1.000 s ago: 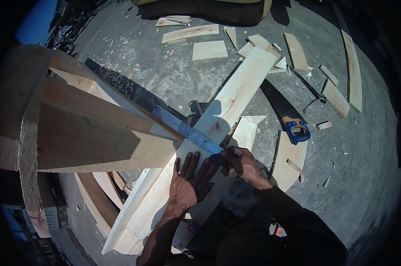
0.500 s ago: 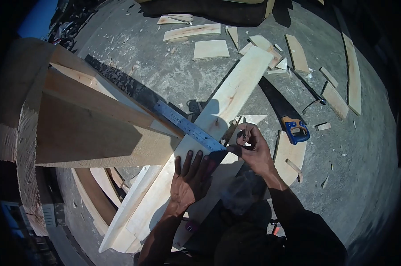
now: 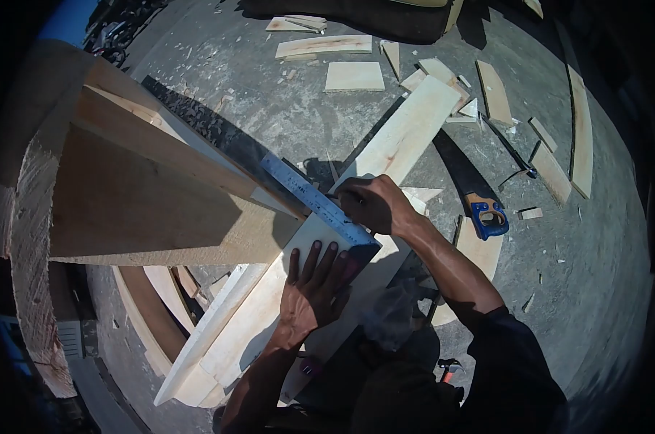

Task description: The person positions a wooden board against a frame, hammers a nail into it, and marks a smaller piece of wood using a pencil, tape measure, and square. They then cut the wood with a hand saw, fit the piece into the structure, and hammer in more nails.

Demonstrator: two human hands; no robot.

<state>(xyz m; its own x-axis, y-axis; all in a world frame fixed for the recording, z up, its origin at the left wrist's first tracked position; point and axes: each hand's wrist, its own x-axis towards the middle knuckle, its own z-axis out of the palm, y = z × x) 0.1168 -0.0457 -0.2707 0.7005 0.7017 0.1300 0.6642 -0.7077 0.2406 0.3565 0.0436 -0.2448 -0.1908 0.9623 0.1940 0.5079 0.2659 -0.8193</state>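
Observation:
A wooden board point(image 3: 403, 134) lies diagonally in front of me. Across it rests a try square, its metal blade point(image 3: 305, 194) reaching up and left from a dark stock point(image 3: 362, 254). My left hand point(image 3: 313, 286) lies on the board with fingers spread flat, its thumb side by the stock. My right hand point(image 3: 374, 206) is closed over the board at the blade's right edge. A thin dark tip, seemingly a pencil point(image 3: 332, 195), pokes out of its fingers; the rest is hidden.
A large wooden frame point(image 3: 146, 195) stands to the left, close to the board. On the concrete at right lie a handsaw point(image 3: 479, 199) and wood offcuts point(image 3: 494, 90). A hammer point(image 3: 450, 367) is near my right sleeve. A small purple object point(image 3: 309, 367) sits beside my left forearm.
My right hand has moved left and up from beside the square's stock to the blade's edge, turning palm down. The left hand stays on the board.

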